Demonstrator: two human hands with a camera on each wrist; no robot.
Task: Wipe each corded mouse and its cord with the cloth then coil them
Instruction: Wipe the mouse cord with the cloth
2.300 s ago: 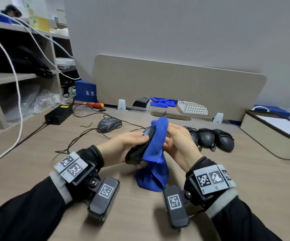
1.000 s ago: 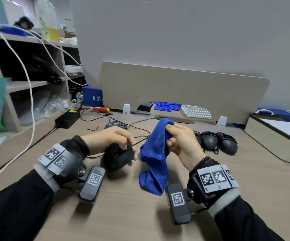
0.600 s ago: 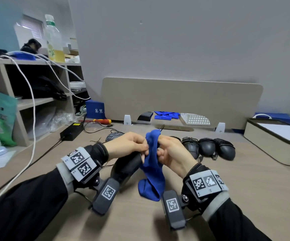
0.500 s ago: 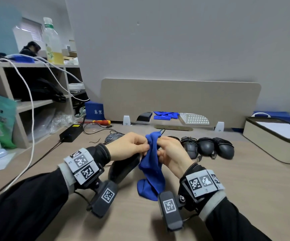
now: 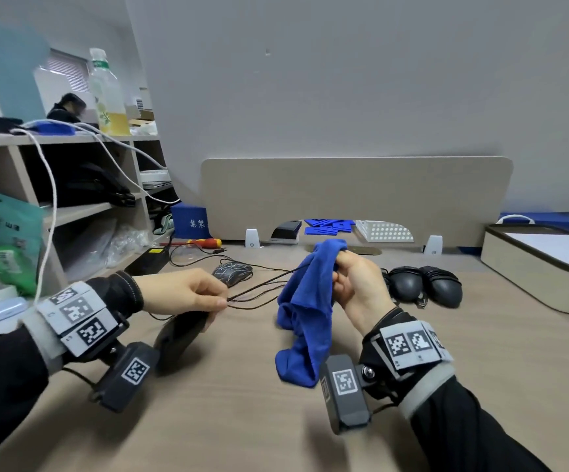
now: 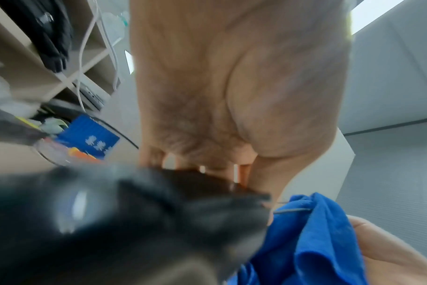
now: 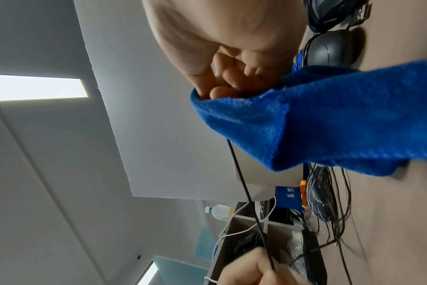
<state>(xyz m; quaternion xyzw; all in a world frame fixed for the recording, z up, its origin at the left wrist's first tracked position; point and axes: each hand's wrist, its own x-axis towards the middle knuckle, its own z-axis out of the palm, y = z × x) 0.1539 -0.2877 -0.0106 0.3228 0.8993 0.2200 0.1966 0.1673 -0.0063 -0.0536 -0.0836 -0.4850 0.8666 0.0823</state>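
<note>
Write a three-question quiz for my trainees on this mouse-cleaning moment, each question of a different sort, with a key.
1. True or false: the left hand holds both a black mouse and its cord.
2. Which hand grips the blue cloth? A left, B right, C both.
3. Fill in: the wiped mice with coiled cords lie on the person's ____ side of the desk.

Key: 1 true; 2 B, the right hand; 3 right.
</note>
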